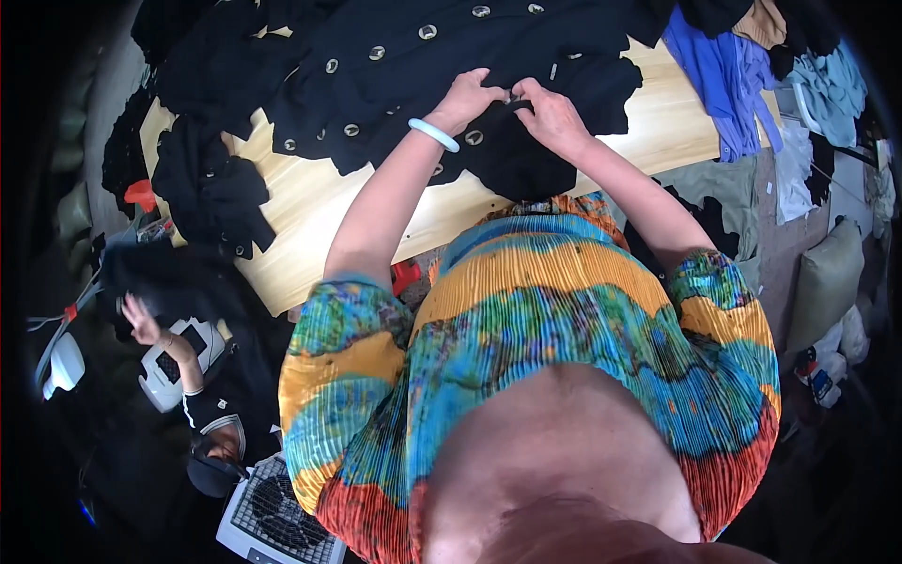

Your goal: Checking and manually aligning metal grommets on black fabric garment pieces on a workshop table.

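A black garment with several round metal buttons [413, 56] lies spread over a light wooden table [310, 207]. My left hand [467, 98] pinches a fold of the black cloth; a pale jade bangle [433, 134] circles its wrist. My right hand [552, 115] grips the same cloth just beside it. Both hands meet at a small metal button between the fingertips, near the garment's front edge.
More black cloth pieces [211, 188] lie heaped at the table's left. Blue and teal clothes [728, 75] pile at the right end. At lower left another person's hand [141, 320] works beside a white machine [178, 362], with a fan [277, 512] below.
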Available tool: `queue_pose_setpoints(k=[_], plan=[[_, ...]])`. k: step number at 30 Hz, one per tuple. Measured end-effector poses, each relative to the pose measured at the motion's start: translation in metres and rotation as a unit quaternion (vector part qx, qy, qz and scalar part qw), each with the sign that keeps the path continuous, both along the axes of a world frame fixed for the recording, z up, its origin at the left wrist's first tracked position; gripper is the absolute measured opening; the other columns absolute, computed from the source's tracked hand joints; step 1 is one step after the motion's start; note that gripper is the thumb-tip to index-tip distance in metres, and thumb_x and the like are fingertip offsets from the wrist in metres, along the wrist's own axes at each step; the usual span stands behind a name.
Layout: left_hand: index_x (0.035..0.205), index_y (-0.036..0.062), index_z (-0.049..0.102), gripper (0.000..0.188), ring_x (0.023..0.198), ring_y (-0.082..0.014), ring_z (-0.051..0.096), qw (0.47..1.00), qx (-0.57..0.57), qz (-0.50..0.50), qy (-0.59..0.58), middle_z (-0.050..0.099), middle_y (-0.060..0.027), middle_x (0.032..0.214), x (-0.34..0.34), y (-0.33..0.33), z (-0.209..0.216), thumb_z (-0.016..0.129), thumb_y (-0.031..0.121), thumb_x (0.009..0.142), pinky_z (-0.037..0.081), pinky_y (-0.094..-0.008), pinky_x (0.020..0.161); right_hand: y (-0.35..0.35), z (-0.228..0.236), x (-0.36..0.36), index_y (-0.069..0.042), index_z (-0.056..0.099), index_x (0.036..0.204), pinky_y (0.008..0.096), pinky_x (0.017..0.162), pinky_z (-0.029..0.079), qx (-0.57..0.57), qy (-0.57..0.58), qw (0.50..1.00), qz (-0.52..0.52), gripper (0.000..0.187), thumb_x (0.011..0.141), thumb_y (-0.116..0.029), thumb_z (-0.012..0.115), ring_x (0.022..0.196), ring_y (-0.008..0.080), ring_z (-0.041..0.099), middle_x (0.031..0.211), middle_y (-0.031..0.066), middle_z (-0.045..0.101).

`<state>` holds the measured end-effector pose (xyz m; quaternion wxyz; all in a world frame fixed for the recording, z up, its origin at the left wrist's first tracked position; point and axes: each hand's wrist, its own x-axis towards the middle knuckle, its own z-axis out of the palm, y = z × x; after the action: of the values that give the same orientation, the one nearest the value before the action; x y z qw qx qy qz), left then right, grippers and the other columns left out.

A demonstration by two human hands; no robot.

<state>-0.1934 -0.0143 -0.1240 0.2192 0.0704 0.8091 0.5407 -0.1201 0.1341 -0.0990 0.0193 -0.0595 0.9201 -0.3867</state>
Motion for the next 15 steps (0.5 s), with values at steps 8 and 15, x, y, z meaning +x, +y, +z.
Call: queue_pose_setpoints(k=[8,15], plan=[[0.106,-0.0123,0.046,0.051,0.076,-0.0259,0.059,0.969,-0.065,-0.234,0.045,0.06,-0.0206,0.081,0.008,-0.007,0.037,0.062,0.019,0.069,0.045,-0.0323,0.071,0.002,0.009,-0.003,-0.001,0.048,0.082,0.0403,0.07,0.046,0.125,0.033,0.991,0.036,0.015,0.074,-0.009,0.057,0.08,0.0325,0.057,0.08,0.0173,0.057],[0.087,-0.0067,0.049,0.025,0.083,-0.0382,0.054,0.949,-0.15,-0.182,0.209,0.056,-0.0238,0.089,0.026,0.0,0.036,0.053,0.013,0.072,0.045,-0.0431,0.075,0.002,0.012,-0.008,0.0,0.048,0.078,0.0394,0.069,0.047,0.155,0.032,0.984,0.08,0.01,0.075,-0.008,0.053,0.078,0.0317,0.058,0.078,0.0172,0.057]])
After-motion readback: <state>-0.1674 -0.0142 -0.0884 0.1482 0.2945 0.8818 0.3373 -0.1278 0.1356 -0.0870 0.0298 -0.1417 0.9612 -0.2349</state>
